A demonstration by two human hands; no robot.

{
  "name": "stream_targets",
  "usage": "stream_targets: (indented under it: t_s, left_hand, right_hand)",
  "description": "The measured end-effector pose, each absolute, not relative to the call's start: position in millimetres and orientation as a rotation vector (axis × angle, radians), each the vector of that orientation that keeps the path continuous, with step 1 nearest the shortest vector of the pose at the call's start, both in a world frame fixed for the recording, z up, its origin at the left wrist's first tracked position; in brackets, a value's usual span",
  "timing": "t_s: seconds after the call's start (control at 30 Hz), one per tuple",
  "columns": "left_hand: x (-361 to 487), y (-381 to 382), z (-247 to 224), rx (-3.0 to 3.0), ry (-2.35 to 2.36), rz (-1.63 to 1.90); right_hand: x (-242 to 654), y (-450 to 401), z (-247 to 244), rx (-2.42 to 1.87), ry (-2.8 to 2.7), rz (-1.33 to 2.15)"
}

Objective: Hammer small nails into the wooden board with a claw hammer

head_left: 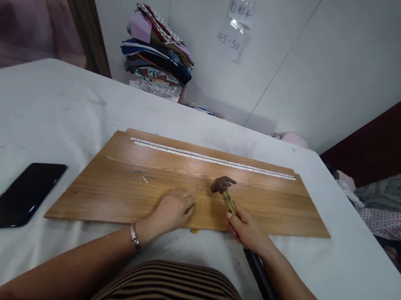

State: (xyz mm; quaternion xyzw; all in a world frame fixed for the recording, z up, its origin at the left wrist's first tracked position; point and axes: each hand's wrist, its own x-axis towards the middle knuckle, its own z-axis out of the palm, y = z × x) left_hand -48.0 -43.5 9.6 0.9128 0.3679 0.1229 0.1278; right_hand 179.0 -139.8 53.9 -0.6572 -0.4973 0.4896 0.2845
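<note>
A wooden board lies flat on the white-covered table, with two pale marked strips along its far side. My right hand is wrapped round the handle of a claw hammer, whose rusty head is over the board. Small dark marks dot the wood on both sides of the head. My left hand rests on the board's near part, left of the hammer, fingers curled in; what they hold, if anything, is hidden. Several loose nails lie on the board further left.
A black flat device lies on the white table cover at the left. Folded clothes are stacked by the wall behind. More cloth lies beyond the table's right edge.
</note>
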Motion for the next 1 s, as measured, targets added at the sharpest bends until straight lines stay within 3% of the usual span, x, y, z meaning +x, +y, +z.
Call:
stream_targets:
  t_s: [1.0]
  left_hand:
    - [-50.4, -41.9, 3.1, 2.569, 1.125, 0.403]
  right_hand:
    - [179.5, -140.5, 53.5, -1.765, -1.338, 1.323]
